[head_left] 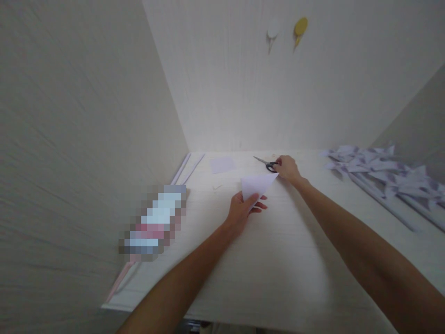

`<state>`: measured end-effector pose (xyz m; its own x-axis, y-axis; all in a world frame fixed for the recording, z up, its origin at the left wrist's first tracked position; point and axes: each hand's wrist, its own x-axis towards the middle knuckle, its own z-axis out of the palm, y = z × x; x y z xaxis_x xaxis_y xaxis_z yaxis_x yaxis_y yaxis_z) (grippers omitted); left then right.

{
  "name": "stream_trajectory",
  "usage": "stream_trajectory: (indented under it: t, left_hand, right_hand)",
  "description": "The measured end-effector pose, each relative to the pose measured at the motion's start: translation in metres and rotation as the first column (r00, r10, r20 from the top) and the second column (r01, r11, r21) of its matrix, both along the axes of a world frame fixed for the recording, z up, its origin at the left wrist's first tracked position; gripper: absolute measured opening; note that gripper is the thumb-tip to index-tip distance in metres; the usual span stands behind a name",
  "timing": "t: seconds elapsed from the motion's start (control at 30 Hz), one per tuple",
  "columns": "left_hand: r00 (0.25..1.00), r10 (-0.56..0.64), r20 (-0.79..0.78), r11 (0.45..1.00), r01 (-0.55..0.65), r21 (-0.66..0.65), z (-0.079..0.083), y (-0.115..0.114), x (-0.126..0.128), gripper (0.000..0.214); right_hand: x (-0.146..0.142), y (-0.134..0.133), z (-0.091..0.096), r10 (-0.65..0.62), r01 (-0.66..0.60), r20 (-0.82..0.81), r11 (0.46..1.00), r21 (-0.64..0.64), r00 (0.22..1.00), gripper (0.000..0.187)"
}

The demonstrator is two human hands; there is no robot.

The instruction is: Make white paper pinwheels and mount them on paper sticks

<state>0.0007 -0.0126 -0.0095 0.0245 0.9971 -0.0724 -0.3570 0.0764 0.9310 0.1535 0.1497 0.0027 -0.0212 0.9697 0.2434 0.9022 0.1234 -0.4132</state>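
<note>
A pale lilac sheet of paper folded into a triangle [256, 186] is pinched in my left hand [243, 208], with the thumb on its face and the other fingers behind it. Farther back and to the right, my right hand [287, 168] has its fingers closed at the black handles of a pair of scissors [267, 164]. The scissors lie on the white table [278, 260], blades pointing left and away. A flat lilac paper square [223, 164] lies to the left of the scissors.
Several paper pinwheels [382, 168] with pale sticks are heaped at the right. Two thin lilac sticks [186, 167] lie along the left wall. A pixelated object with a pink cord [120, 282] is nearer me. White [273, 31] and yellow [301, 28] hooks are on the back wall.
</note>
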Motion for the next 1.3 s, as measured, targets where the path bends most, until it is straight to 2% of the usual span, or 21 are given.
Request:
stream_trajectory:
  t: [0.07,0.1,0.13,0.17,0.23,0.3,0.4,0.47,0.6,0.7,0.77,0.83,0.9,1.03,1.2,1.3]
  left_hand:
    - [0.999,0.024,-0.03,0.999,-0.023,0.034,-0.001,0.0,0.0,0.025]
    - [0.998,0.039,-0.047,0.998,-0.036,0.056,-0.001,0.0,0.0,0.025]
    - [0.997,0.052,-0.064,0.996,-0.047,0.077,-0.001,0.0,0.001,0.025]
    - [0.995,0.061,-0.081,0.994,-0.053,0.094,0.0,0.0,0.001,0.025]
    - [0.991,0.062,-0.12,0.992,-0.047,0.119,0.002,-0.001,0.001,0.026]
    - [0.984,0.046,-0.17,0.99,-0.022,0.141,0.005,-0.003,0.002,0.026]
    - [0.967,0.018,-0.253,0.984,0.028,0.178,0.006,-0.006,0.005,0.025]
    - [0.952,0.002,-0.307,0.977,0.063,0.204,0.004,-0.007,0.007,0.026]
    - [0.901,-0.006,-0.433,0.959,0.128,0.253,0.002,-0.01,0.009,0.024]
    - [0.825,0.017,-0.565,0.943,0.175,0.284,0.002,-0.012,0.01,0.024]
    - [0.733,0.037,-0.679,0.92,0.241,0.309,0.003,-0.014,0.01,0.024]
    - [0.643,0.058,-0.763,0.885,0.32,0.337,0.004,-0.015,0.01,0.024]
    - [0.601,0.063,-0.797,0.863,0.368,0.346,0.004,-0.016,0.009,0.024]
    - [0.603,0.031,-0.797,0.875,0.37,0.314,0.003,-0.016,0.009,0.026]
    - [0.582,0.049,-0.812,0.823,0.437,0.363,0.006,-0.016,0.009,0.031]
    - [0.645,-0.035,-0.763,0.807,0.469,0.359,0.007,-0.017,0.008,0.035]
  right_hand:
    - [0.002,-0.013,0.006,0.026,-0.022,-0.123,0.999,0.037,0.992,0.02]
    - [0.003,-0.022,0.009,0.057,-0.046,-0.296,0.998,0.045,0.954,0.018]
    - [0.004,-0.035,0.011,0.073,-0.073,-0.507,0.997,0.02,0.859,0.017]
    - [0.005,-0.05,0.013,0.056,-0.098,-0.68,0.995,-0.024,0.731,0.016]
    - [0.007,-0.084,0.014,0.009,-0.177,-0.877,0.98,-0.087,0.48,0.018]
    - [0.011,-0.119,0.011,-0.014,-0.251,-0.936,0.962,-0.109,0.352,0.023]
    - [0.017,-0.155,0.004,-0.014,-0.346,-0.961,0.931,-0.114,0.277,0.026]
    - [0.021,-0.165,-0.001,-0.021,-0.364,-0.973,0.925,-0.107,0.231,0.025]
    - [0.021,-0.167,-0.005,-0.044,-0.356,-0.993,0.931,-0.08,0.108,0.024]
    - [0.016,-0.17,-0.005,-0.056,-0.399,-0.997,0.914,-0.072,0.05,0.025]
    - [0.013,-0.173,-0.006,-0.061,-0.447,-0.998,0.892,-0.063,0.02,0.026]
    - [0.012,-0.174,-0.007,-0.067,-0.48,-0.998,0.875,-0.06,0.002,0.028]
    - [0.012,-0.174,-0.007,-0.08,-0.49,-0.997,0.869,-0.071,0.001,0.027]
    - [0.013,-0.172,-0.007,-0.091,-0.476,-0.996,0.875,-0.081,0.002,0.025]
    - [0.013,-0.172,-0.005,-0.086,-0.486,-0.996,0.871,-0.068,-0.014,0.025]
    - [0.013,-0.173,-0.005,-0.1,-0.49,-0.995,0.868,-0.077,-0.021,0.023]
